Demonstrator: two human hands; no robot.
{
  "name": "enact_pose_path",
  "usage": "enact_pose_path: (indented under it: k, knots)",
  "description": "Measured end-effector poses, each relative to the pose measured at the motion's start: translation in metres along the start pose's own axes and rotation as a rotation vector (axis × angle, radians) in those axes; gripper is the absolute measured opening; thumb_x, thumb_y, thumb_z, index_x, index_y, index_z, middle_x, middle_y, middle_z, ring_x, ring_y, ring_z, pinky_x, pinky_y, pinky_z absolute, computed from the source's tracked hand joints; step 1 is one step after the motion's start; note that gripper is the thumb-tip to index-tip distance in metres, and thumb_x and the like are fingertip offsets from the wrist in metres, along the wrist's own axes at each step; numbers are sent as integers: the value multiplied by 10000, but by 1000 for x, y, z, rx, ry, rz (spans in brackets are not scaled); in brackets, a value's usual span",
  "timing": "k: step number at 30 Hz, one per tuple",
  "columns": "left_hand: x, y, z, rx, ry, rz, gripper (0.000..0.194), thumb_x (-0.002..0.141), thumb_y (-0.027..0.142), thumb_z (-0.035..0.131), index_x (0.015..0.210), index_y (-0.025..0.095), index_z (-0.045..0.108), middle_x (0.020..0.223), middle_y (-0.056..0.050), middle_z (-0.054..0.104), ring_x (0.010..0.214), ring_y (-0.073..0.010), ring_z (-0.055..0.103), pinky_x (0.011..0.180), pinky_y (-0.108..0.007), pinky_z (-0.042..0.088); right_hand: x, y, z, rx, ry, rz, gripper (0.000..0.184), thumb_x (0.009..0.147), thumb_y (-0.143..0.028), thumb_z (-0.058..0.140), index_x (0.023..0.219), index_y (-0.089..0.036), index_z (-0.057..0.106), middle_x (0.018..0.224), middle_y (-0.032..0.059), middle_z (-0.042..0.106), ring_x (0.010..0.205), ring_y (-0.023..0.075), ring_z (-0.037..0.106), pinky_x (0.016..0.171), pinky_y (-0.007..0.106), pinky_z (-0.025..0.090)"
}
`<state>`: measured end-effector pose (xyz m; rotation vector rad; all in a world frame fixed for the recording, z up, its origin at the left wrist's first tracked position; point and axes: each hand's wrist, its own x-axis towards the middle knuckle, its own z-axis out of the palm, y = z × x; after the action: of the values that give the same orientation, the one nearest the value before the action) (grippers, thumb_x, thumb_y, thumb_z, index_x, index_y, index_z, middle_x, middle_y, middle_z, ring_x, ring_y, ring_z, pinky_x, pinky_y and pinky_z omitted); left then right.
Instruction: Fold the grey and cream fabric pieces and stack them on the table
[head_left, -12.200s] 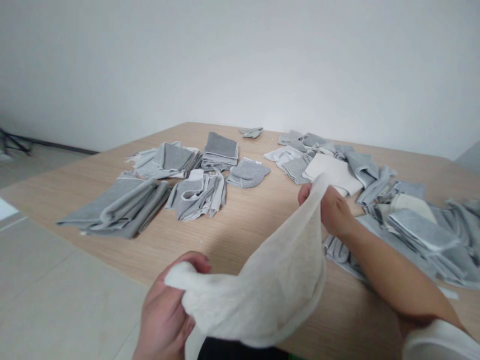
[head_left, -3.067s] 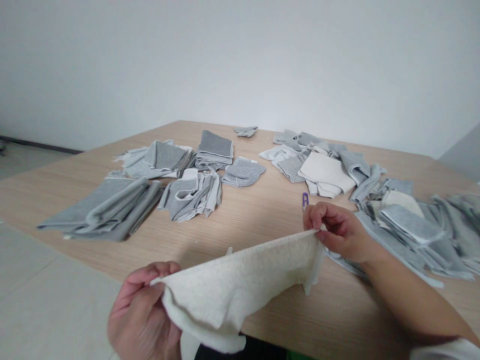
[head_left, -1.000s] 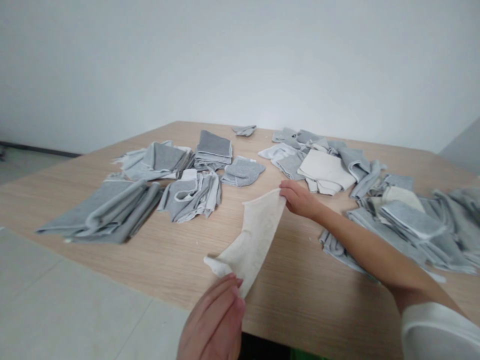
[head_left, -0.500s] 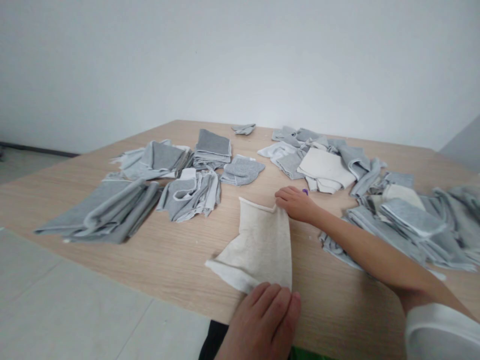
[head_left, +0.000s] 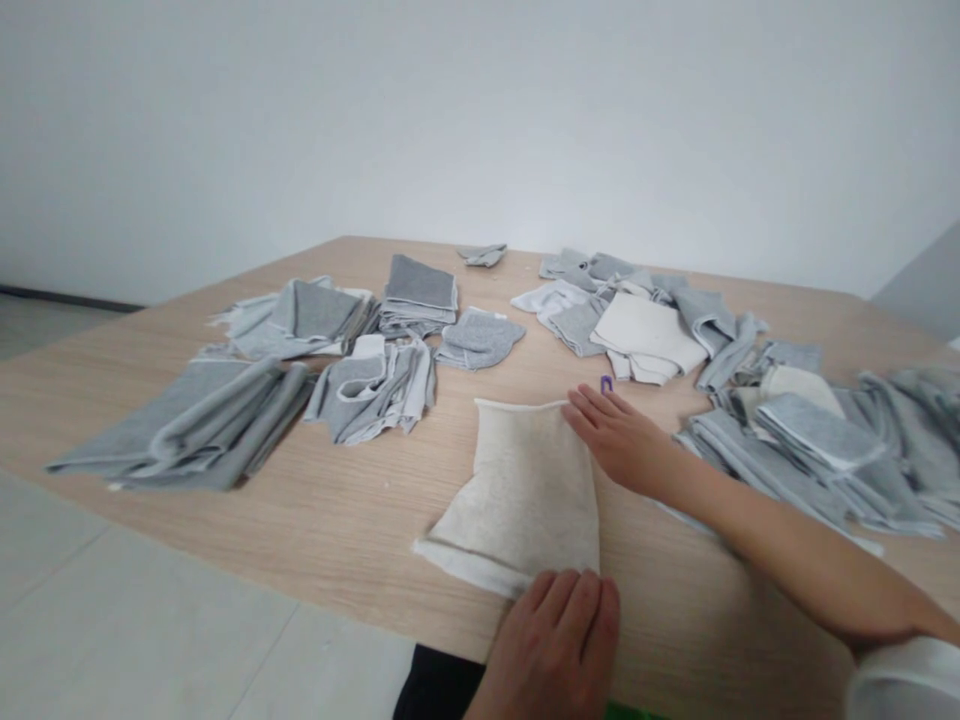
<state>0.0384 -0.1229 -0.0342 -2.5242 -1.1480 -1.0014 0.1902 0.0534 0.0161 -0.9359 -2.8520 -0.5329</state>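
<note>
A cream piece of knit cloth lies spread on the table in front of me, narrower at its far end and flared to the left at its near edge. At the near right corner, my left hand has its fingers together and bent over the cloth's edge; its thumb is hidden. My right hand rests flat with fingers stretched on the far right corner. A small purple object lies just beyond the right fingers.
Grey cloth pieces lie in a folded pile, a neat stack and a loose heap on the left. To the right are a mixed grey and cream pile and another grey heap. The table meets a white wall behind.
The cream cloth's far edge has gone from dipped and creased to nearly straight. My right hand has flattened out from a pinch at the corner. My left hand has shifted slightly right.
</note>
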Motion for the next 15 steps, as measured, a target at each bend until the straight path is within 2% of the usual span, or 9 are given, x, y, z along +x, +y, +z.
enact_pose_path:
  k: [4, 8, 11, 15]
  knots:
    - [1, 1, 1, 2, -16, 4, 331, 941, 116, 287, 1070, 74, 590, 876, -108, 640, 756, -201, 605, 647, -340, 521, -13, -25, -11, 94, 37, -70, 434, 905, -69, 402, 1319, -91, 527, 1467, 164, 441, 1391, 282, 358, 1118, 470, 322]
    - [2, 3, 3, -5, -20, 19, 309, 928, 108, 313, 1068, 74, 586, 861, -109, 632, 754, -194, 602, 651, -333, 519, -14, -43, -9, 292, -38, -160, 424, 932, -118, 389, 1337, -88, 510, 1484, 159, 419, 1407, 258, 334, 1145, 439, 296]
    - [3, 4, 5, -5, -13, 6, 305, 921, 101, 320, 1062, 81, 590, 866, -107, 636, 753, -194, 602, 655, -329, 518, -6, -51, 0, 475, -141, -195, 457, 972, -284, 390, 1382, -96, 464, 1518, 166, 358, 1423, 266, 299, 1147, 465, 285]
    - [1, 6, 8, -1, -5, 1, 313, 913, 90, 312, 1057, 91, 590, 863, -97, 641, 735, -193, 601, 646, -328, 512, 3, -58, 17, 632, -240, -217, 636, 951, -504, 410, 1436, -93, 396, 1533, 195, 312, 1440, 282, 253, 1157, 492, 239]
